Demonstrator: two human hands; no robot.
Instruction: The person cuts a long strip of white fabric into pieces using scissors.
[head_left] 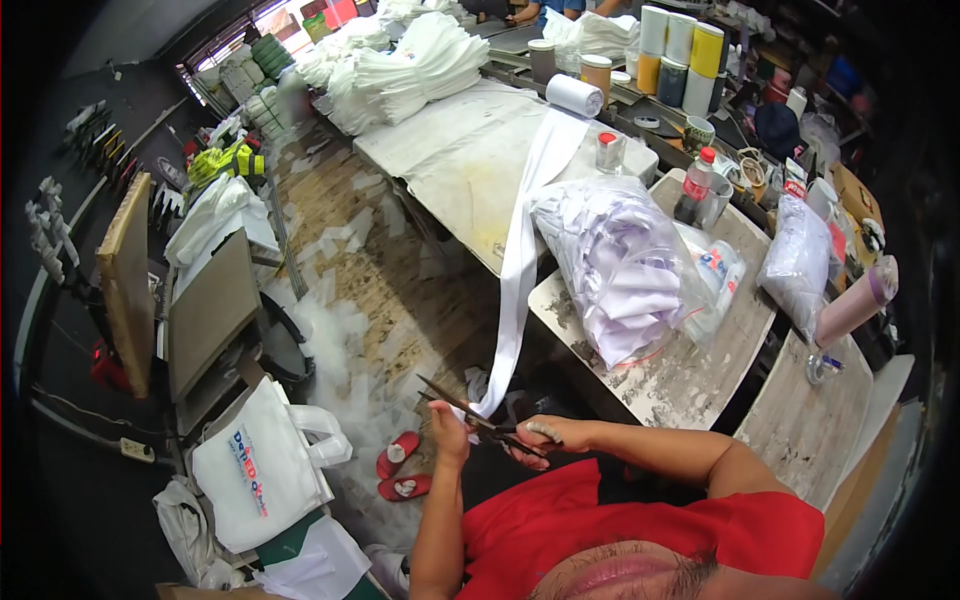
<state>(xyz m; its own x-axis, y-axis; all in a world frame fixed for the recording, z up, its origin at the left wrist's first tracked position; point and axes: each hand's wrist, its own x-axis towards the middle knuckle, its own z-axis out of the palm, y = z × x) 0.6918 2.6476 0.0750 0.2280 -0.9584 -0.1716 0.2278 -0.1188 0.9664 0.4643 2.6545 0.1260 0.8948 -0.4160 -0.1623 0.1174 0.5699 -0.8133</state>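
Note:
A long white strip (518, 270) runs down from a white roll (574, 95) on the table to my hands. Its lower end is pinched in my left hand (450, 428). Dark scissors (480, 420) are gripped in my right hand (545, 440), their blades apart and pointing toward my left hand, beside the strip. Whether the blades touch the strip is hard to tell.
Right of the strip, a clear bag of white pieces (625, 265) and a bottle (694, 186) stand on the worktables (690, 385). White stacks (410, 75) lie at the back. Printed white bags (250, 465) and red slippers (403, 487) are lower left.

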